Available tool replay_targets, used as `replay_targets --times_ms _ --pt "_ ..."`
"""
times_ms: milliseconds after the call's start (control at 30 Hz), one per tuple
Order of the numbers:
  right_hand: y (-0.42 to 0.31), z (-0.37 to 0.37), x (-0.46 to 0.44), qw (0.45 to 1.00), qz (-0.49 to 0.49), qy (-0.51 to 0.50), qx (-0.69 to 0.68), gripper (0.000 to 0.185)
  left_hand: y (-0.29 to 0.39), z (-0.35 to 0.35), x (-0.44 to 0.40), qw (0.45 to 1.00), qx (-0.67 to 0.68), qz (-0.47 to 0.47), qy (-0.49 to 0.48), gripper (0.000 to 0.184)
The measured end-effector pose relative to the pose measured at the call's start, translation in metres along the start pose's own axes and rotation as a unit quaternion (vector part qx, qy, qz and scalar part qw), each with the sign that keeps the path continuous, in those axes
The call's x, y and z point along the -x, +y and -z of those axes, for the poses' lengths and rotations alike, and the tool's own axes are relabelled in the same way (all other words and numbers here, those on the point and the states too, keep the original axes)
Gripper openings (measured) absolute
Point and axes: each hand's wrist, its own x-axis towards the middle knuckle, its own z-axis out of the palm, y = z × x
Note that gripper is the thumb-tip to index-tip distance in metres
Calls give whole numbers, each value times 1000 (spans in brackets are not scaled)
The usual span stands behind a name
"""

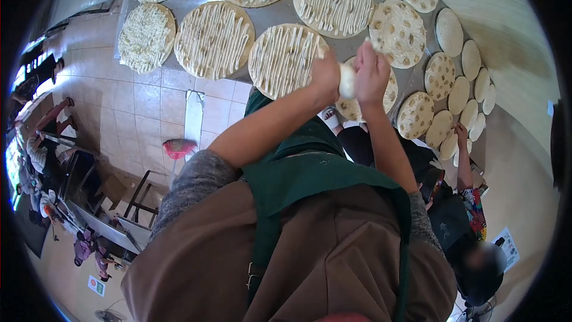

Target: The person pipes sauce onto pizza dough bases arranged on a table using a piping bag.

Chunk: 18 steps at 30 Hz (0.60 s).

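Observation:
Both my hands grip a bulging white piping bag (347, 80), held above the metal table (351, 49). My left hand (325, 76) is closed round its left side. On the other side my right hand (372, 74) is closed too, its fingers partly blurred. Partly hidden beneath them lies a round flatbread base (390, 92). To the left, a flatbread with white zigzag lines (286, 59) sits close to my left hand. A bare, spotted base (398, 33) lies just beyond my right hand. The bag's tip cannot be made out.
Bases with white lines (214, 39) and with shredded topping (147, 37) fill the table's left part. Plain bases (459, 95) lie at right, where a co-worker's hand (460, 133) reaches in. A red dustpan-like object (179, 148) is on the tiled floor.

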Motion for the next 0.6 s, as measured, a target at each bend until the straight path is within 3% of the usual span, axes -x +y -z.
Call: replay_targets --times_ms 67,133,200,233,267,333,400,500,533,567,600 --pt "11 8 34 997 4 -13 82 41 -15 23 30 999 -29 30 -2 39" --pt "27 14 71 993 -64 -40 91 41 -56 51 39 999 16 38 0 38" --pt "37 18 86 990 -122 -68 15 41 -80 75 41 981 -179 -66 -37 37" --pt "39 19 90 985 -152 -82 -23 41 -78 74 42 979 -187 -68 -38 37" --pt "36 17 84 991 -118 -60 -12 41 -69 71 48 978 -195 -70 -38 38" --pt "24 12 49 999 -46 -15 10 41 -37 35 32 999 -31 21 -6 39" --pt "17 9 15 1000 21 19 2 42 -20 12 3 999 -25 -23 -22 42" --pt "17 14 16 1000 -8 6 14 42 -19 11 7 985 -153 -83 -16 43" --pt "30 16 28 999 4 7 50 42 -37 21 4 997 -69 0 -29 43" --pt "42 20 49 996 15 7 86 43 -34 32 32 994 -94 46 -20 43" --pt "33 24 66 994 -34 -48 94 43 -56 46 37 997 -64 35 -11 43"
